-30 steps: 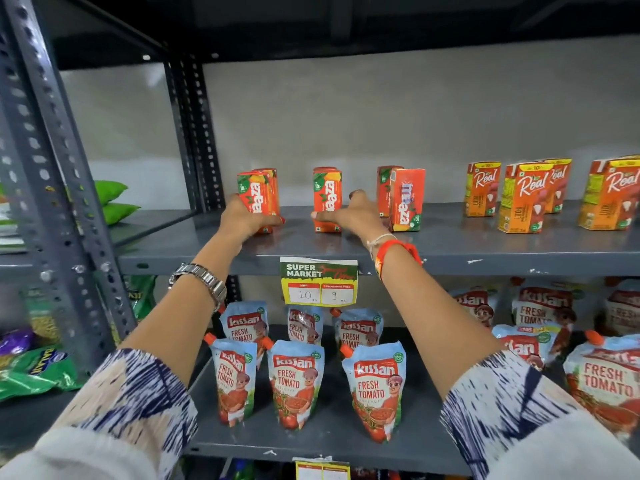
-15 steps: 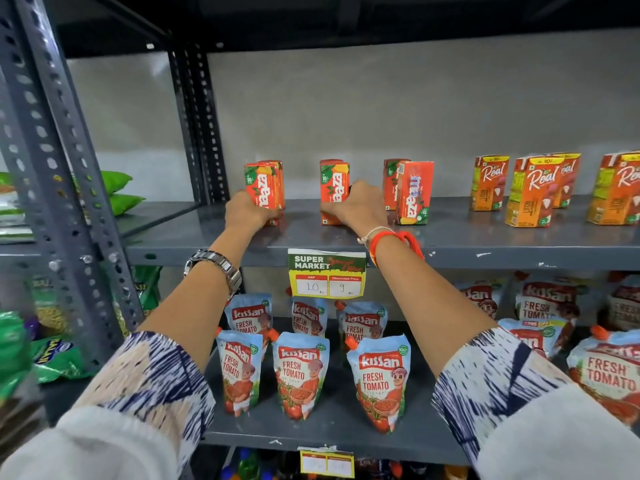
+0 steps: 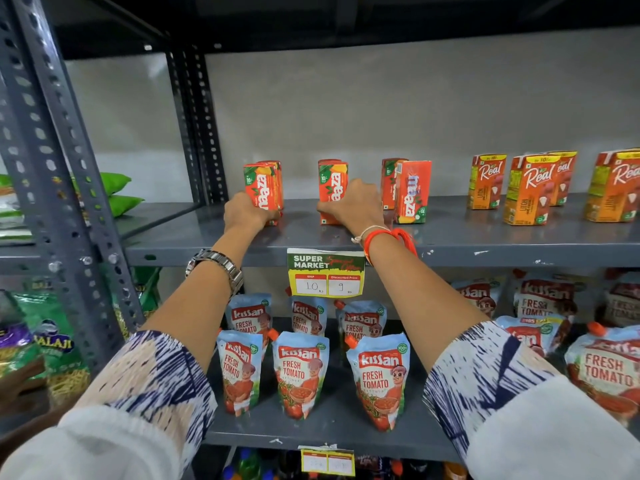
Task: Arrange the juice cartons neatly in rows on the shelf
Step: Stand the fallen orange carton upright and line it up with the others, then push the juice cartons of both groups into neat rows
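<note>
On the grey upper shelf (image 3: 450, 237) stand small red-orange Maaza juice cartons. My left hand (image 3: 246, 213) grips the front left carton (image 3: 258, 188), which has more cartons behind it. My right hand (image 3: 353, 206) is closed around the base of the middle carton (image 3: 331, 180). To the right stand two further Maaza cartons (image 3: 412, 192), the front one turned at an angle. Farther right, several orange Real cartons (image 3: 526, 192) stand loosely grouped.
A yellow price tag (image 3: 325, 273) hangs from the shelf's front edge. Kissan tomato pouches (image 3: 299, 372) fill the shelf below. A perforated grey upright (image 3: 52, 174) stands at the left, with green snack packs (image 3: 117, 192) beyond it. The shelf's back wall is plain.
My right hand went from lying flat in front of the middle carton to gripping its base. The left hand stays on the left carton. The view shifted slightly upward.
</note>
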